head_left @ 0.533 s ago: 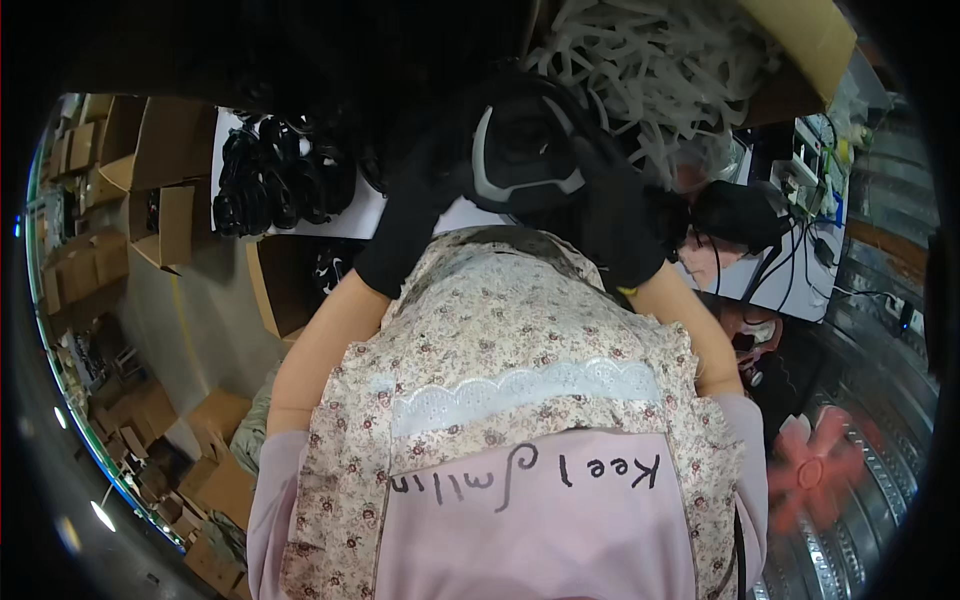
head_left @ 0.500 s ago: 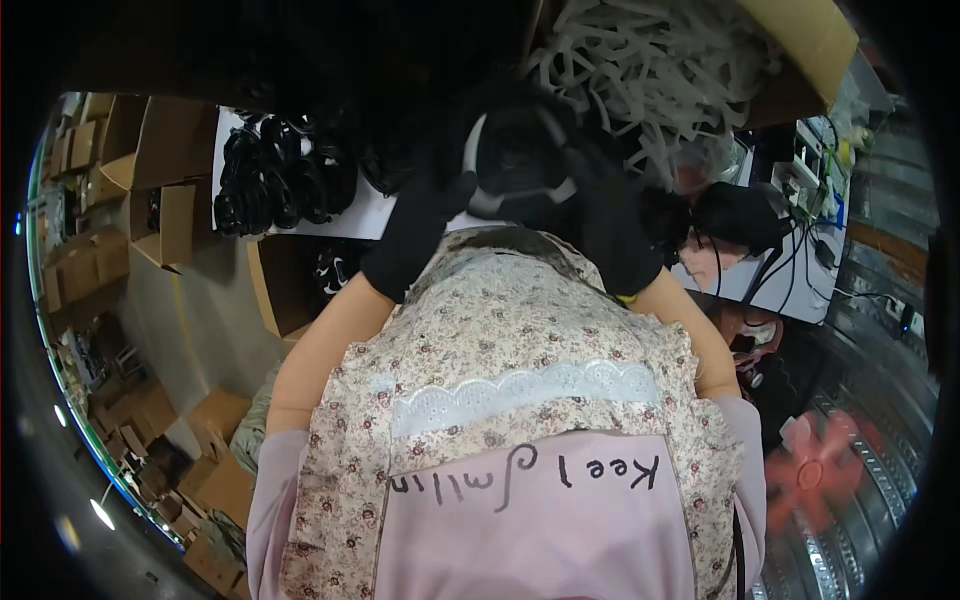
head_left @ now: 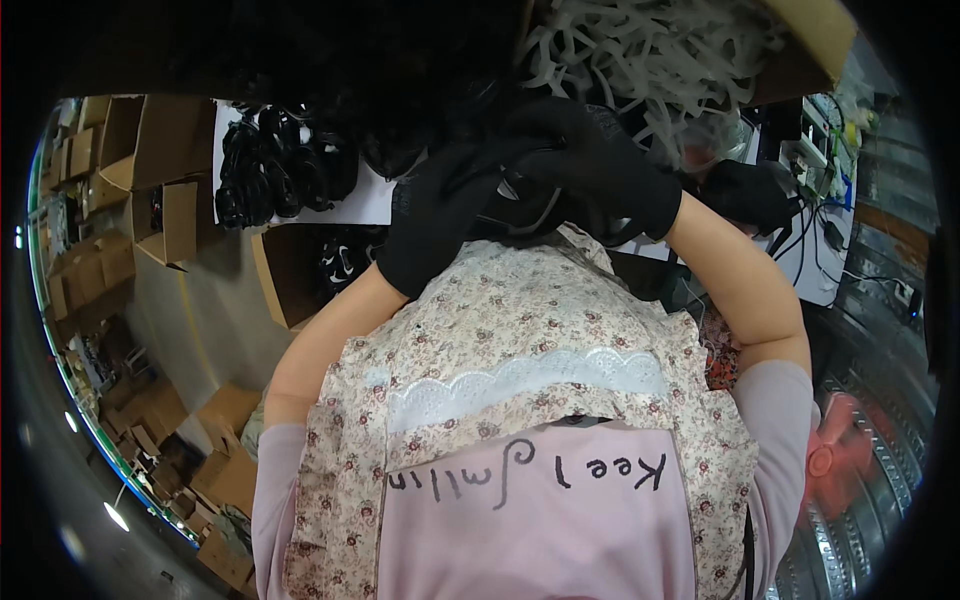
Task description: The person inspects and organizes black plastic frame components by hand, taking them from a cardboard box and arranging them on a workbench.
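- Black rounded headset-like part (head_left: pixel 520 205) sits just above the floral apron's (head_left: pixel 520 330) top edge, mostly hidden between both gloved hands.
- Left hand (head_left: pixel 435 225), in a black glove, closes around its left side.
- Right hand (head_left: pixel 600 165), also gloved, wraps over its top and right side.
- Finished-looking black pieces (head_left: pixel 280 170) lie in a row on the white table (head_left: pixel 370 205); white strips (head_left: pixel 650 50) fill a cardboard box (head_left: pixel 800 45) beyond.
- Judging by that, this piece looks mid-assembly; how much remains cannot be told.
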### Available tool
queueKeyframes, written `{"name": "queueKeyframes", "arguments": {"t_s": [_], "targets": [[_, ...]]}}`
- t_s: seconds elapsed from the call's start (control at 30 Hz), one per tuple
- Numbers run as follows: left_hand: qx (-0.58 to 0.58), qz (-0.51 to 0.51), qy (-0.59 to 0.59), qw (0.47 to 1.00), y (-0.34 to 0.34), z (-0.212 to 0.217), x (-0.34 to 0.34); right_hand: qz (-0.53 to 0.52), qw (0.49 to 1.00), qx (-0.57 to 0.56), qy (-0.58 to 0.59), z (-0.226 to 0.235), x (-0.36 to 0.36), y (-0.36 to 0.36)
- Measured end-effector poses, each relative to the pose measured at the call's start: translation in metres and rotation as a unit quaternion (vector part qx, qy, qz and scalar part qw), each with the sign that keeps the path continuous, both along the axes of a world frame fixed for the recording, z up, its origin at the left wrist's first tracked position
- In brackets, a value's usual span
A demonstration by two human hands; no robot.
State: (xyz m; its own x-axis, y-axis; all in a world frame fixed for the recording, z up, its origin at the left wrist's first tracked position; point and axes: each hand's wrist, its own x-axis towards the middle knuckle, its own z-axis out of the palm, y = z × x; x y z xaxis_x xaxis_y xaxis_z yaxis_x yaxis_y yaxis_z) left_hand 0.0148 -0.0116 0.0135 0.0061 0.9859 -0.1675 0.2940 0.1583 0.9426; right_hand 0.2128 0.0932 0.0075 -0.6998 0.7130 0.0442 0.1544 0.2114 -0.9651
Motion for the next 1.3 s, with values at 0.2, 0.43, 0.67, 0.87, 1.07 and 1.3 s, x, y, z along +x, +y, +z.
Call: {"name": "queueKeyframes", "arguments": {"t_s": [0.2, 0.43, 0.67, 0.87, 1.07, 1.3], "targets": [[0.023, 0.018, 0.061, 0.998, 0.003, -0.028, -0.004, -0.028, 0.995, -0.043, -0.090, 0.007, -0.008, 0.002], [-0.126, 0.127, -0.311, 0.933, 0.017, -0.034, -0.036, -0.125, 0.992, -0.016, 0.020, -0.031, -0.005, 0.002], [-0.173, -0.032, -0.235, 0.956, -0.010, 0.006, -0.039, -0.036, 0.933, -0.351, 0.071, 0.009, 0.008, -0.051], [-0.166, -0.027, -0.129, 0.977, -0.020, 0.015, -0.035, -0.065, 0.921, -0.374, 0.084, -0.004, 0.008, -0.063], [-0.005, -0.018, -0.103, 0.994, -0.012, -0.001, -0.038, -0.027, 0.976, -0.211, 0.045, -0.023, 0.003, -0.047], [-0.003, -0.089, 0.034, 0.995, 0.068, 0.026, -0.069, -0.022, 0.994, -0.105, 0.007, -0.004, -0.003, -0.026]]}}
